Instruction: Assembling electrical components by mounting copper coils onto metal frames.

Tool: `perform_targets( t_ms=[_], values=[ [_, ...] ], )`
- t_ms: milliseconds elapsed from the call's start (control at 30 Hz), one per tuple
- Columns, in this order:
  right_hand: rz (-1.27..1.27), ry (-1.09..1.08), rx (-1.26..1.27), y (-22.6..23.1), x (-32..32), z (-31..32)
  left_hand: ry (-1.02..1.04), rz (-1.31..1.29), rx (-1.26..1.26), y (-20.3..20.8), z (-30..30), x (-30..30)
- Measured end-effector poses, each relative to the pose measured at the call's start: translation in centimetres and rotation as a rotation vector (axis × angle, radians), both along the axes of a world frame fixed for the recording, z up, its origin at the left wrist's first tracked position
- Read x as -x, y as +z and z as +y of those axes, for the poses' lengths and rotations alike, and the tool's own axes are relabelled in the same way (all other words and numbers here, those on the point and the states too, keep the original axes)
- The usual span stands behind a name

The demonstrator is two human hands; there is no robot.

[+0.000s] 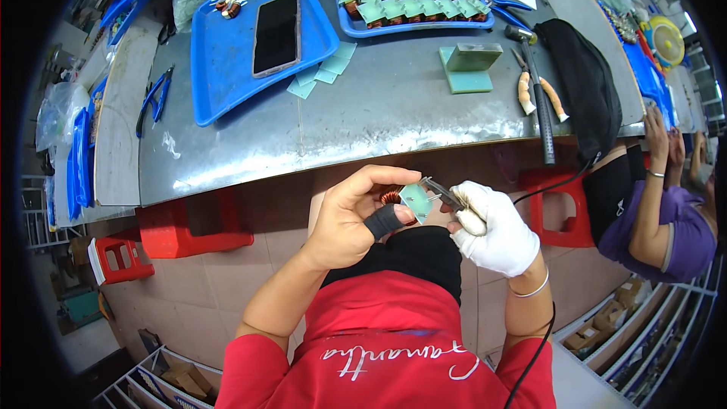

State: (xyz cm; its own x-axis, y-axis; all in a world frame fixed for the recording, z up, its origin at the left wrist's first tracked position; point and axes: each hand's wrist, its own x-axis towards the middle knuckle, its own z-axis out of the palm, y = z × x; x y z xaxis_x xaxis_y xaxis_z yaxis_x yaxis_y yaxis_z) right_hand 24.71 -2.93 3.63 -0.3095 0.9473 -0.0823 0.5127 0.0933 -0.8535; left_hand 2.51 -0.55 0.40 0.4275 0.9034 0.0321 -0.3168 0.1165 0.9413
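Observation:
My left hand, with black tape round one finger, pinches a copper-wound coil that has a pale green square plate on its end. Thin wire leads stick out from the plate. In a white glove, my right hand grips a pair of pliers by its pale wrapped handles. The pliers' jaws are at the plate's upper right edge, by the leads; whether they touch a lead is too small to tell. Both hands are just off the bench's front edge, above my lap.
On the metal bench is a blue tray with a phone and a small coil. Another blue tray holds several rows of plated coils. Green blocks, a hammer and scissors lie right. Another person sits at right.

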Motion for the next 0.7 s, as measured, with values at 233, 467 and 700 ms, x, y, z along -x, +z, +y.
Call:
perform_targets(
  t_ms=[233,467,700],
  values=[
    [-0.127,0.183,0.019,0.7,-0.5,0.1,0.021,0.012,-0.060,-0.1,-0.5,0.0],
    [-0.273,0.159,-0.098,0.7,0.1,-0.6,0.015,-0.075,-0.049,-0.5,-0.9,0.2],
    [-0.288,0.249,0.042,0.1,-0.3,-1.1,0.029,-0.075,-0.017,-0.6,-1.5,0.0]
  ],
)
